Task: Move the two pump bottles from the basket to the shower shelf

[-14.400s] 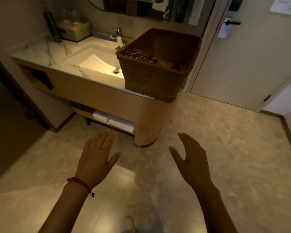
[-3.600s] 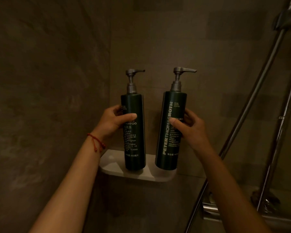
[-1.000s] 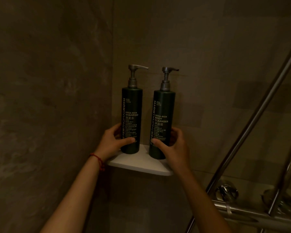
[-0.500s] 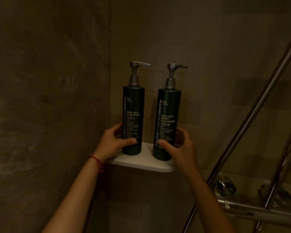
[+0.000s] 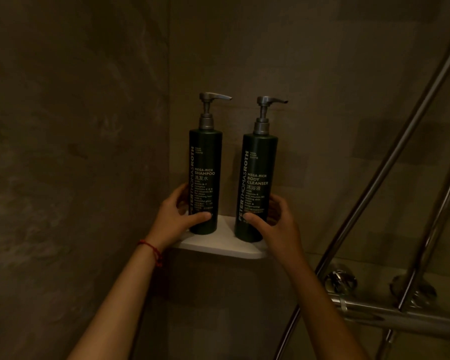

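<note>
Both dark green pump bottles are standing upright on the white corner shelf in the shower, side by side with a small gap between them. The shampoo bottle sits toward the left edge of the shelf, close to the left wall, and the body cleanser bottle sits toward the right edge, its base near the front rim. Labels face out, and both grey pump nozzles point to the right.

The left hand is wrapped around the lower part of the shampoo bottle, fingers curled round the left side and the thumb pressed across the front near the base. There's a red string bracelet on that wrist. The right hand does the mirror thing on the body cleanser bottle: thumb on the front low down, fingers closed round the right side. So both hands are clamped on their bottles, and both bottles look to be resting flat on the shelf.

Off to the right there are chrome shower rails running diagonally, with the mixer bar lower down. Walls are dark stone-look tile and it's pretty dim in there.
</note>
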`<action>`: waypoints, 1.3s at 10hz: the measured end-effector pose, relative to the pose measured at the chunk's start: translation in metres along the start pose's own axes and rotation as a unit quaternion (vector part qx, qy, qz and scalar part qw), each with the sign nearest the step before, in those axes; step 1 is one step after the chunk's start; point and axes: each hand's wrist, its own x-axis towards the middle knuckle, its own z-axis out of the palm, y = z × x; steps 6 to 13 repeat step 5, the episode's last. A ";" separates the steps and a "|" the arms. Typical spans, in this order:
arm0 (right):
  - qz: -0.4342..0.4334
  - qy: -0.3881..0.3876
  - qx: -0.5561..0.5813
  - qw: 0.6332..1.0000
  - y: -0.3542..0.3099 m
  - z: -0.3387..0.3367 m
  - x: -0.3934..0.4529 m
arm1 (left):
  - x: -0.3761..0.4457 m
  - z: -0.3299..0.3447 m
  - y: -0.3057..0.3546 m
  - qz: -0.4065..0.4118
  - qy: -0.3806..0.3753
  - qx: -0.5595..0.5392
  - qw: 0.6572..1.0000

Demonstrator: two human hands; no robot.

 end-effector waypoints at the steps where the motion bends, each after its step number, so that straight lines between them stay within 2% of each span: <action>1: 0.013 0.007 0.003 1.000 -0.004 -0.002 -0.009 | -0.013 0.002 -0.001 0.024 0.065 0.040 0.997; 2: 0.017 0.023 -0.016 0.999 -0.008 -0.005 -0.022 | -0.031 0.006 0.003 0.072 0.138 0.086 0.984; 4: 0.052 0.042 -0.112 0.991 -0.016 -0.015 -0.056 | -0.058 0.020 0.011 0.142 0.146 0.147 0.968; 5: 0.039 0.056 -0.215 0.974 -0.019 -0.028 -0.075 | -0.078 0.029 0.014 0.168 0.139 0.195 0.956; 13: 0.039 0.056 -0.215 0.974 -0.019 -0.028 -0.075 | -0.078 0.029 0.014 0.168 0.139 0.195 0.956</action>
